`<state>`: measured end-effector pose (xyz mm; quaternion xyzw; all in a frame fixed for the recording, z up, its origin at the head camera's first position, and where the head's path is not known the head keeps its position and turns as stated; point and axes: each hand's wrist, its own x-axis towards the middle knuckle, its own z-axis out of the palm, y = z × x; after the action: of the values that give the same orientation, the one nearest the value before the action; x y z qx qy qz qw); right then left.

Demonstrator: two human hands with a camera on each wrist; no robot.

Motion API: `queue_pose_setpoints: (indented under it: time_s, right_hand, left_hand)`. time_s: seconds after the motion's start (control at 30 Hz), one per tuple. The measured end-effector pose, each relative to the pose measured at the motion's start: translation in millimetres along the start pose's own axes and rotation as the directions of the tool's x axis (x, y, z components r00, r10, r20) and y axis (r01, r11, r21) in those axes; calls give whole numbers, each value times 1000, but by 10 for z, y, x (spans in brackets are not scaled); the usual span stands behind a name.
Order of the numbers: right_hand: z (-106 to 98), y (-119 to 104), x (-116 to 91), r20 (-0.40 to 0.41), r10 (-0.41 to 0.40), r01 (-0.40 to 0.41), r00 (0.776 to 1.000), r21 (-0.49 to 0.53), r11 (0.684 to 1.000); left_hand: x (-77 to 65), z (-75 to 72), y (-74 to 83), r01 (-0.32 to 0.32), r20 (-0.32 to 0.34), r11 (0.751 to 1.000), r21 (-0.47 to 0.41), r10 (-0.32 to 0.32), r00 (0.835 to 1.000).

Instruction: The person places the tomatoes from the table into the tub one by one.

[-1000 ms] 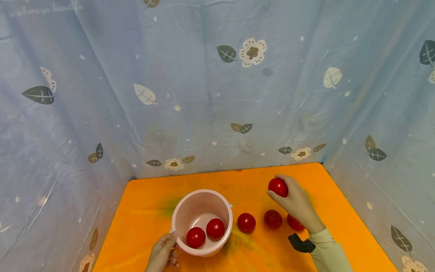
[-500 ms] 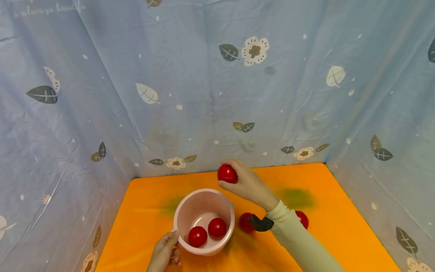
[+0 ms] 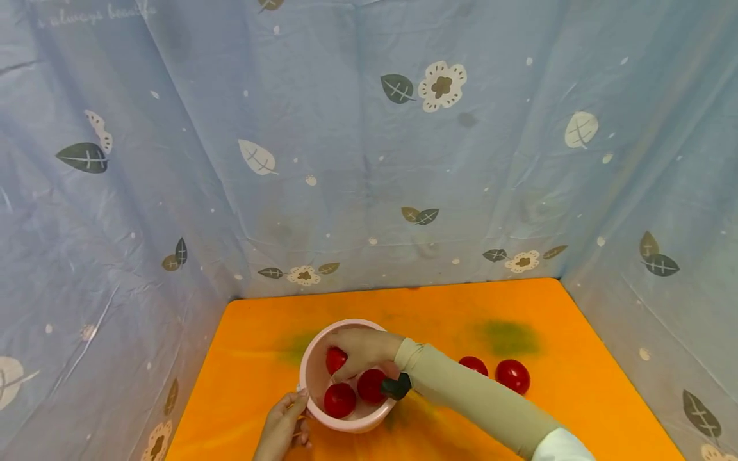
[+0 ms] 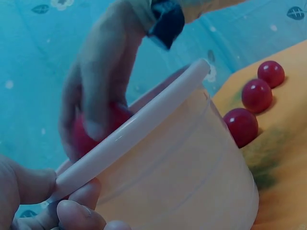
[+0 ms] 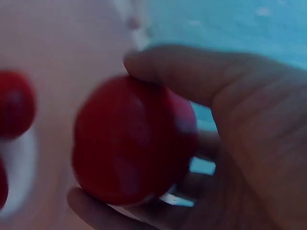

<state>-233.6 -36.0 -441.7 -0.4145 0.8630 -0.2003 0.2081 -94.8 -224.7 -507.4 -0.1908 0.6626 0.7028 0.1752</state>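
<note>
My right hand (image 3: 362, 351) reaches down inside the pink bucket (image 3: 378, 420), gripping a red tomato (image 5: 134, 139) between thumb and fingers. Two more tomatoes lie on the bucket's floor, one (image 3: 339, 401) at the front and the other (image 3: 371, 386) beside it, partly behind a dark wrist strap (image 3: 396, 387). At the bucket's left side, my left hand (image 3: 284, 422) pinches the rim. The left wrist view shows its thumb (image 4: 36, 184) on the rim and its fingers curled beneath, with the held tomato (image 4: 88, 136) just inside the opening.
To the right of the bucket, three tomatoes stand in a row on the orange tabletop (image 3: 259, 333); the left wrist view shows the nearest tomato (image 4: 241, 127), which my right sleeve (image 3: 473, 397) hides in the head view. Blue patterned curtains (image 3: 346, 160) enclose the table's back and sides.
My right hand has carried the tomato leftward from the table's right side, over the rim and down into the bucket. The left hand stays on the rim.
</note>
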Motion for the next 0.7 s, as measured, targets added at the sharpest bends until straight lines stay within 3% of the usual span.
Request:
queue_pose_setpoints:
  time_s: [0.13, 0.33, 0.57, 0.7]
  right_hand:
    - [29, 10, 107, 105, 15, 0, 994, -148, 989]
    - [72, -26, 258, 133, 51, -33, 990, -136, 990]
    - [186, -46, 384, 186, 171, -114, 968, -283, 952]
    - [229, -28, 411, 201, 224, -160, 953, -293, 943]
  left_hand:
    - [7, 7, 12, 9, 6, 1000, 2, -9, 1000]
    - [10, 5, 29, 12, -12, 1000, 19, -12, 1000]
    - [32, 17, 71, -19, -11, 1000, 16, 20, 1000]
    - [18, 0, 83, -23, 4, 1000, 17, 23, 1000]
